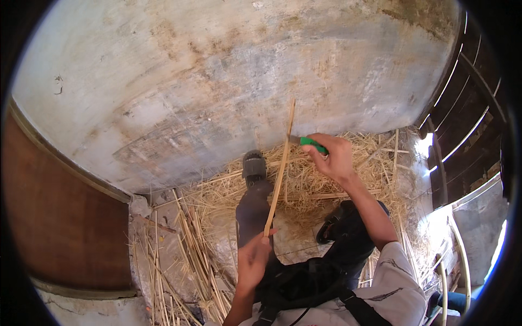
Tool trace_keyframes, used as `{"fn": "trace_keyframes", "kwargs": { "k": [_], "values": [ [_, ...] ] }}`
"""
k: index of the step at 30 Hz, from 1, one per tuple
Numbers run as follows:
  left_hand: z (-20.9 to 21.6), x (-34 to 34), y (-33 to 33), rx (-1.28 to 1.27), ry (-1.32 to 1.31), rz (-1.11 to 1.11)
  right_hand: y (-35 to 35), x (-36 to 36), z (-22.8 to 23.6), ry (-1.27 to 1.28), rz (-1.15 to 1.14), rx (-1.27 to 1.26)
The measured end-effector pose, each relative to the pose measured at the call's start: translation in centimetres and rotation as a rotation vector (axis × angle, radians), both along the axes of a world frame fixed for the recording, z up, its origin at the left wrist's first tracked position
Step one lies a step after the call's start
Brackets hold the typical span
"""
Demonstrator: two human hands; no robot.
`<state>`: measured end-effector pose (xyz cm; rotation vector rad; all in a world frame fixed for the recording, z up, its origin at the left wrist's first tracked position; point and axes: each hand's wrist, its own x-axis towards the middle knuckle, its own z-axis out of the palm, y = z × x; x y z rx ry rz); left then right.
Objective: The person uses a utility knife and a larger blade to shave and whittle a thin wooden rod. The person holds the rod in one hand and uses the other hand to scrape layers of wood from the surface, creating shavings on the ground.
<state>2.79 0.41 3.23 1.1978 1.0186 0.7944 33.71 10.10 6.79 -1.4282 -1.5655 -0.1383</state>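
Left hand (253, 259): closed around the lower end of a long cane strip (280, 169), which is held slanting upward and away from the body, so that its length is kept free for the blade.
Right hand (333, 157): a firm grip is kept on the green handle of a knife (311, 143); the short blade is set against the upper part of the strip, near its far end.
Cane strip: held taut between both hands, above the outstretched legs (255, 209), so that shavings can fall clear.
Floor (296, 247): a thick litter of straw-coloured shavings (348, 187) is spread under and beyond the feet.
Bundle of split canes (190, 239): laid to the left, within reach of the left hand.
Wall (228, 76): stained plaster, faced directly.
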Motion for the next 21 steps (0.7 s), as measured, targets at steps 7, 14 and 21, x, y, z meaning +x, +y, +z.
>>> {"fn": "trace_keyframes", "kwargs": {
  "k": [7,14,21],
  "values": [
    [-0.2,-1.0,-0.7,-0.149,0.026,-0.023,2.0,2.8,-1.1,-0.017,-0.144,0.031],
    [-1.2,-2.7,-1.5,-0.046,0.085,-0.016,2.5,8.8,-0.4,0.395,-0.227,-0.13],
    [-1.7,-1.3,0.9,0.073,0.038,0.106,0.9,5.0,-0.5,0.301,-0.148,-0.195]
  ]
}}
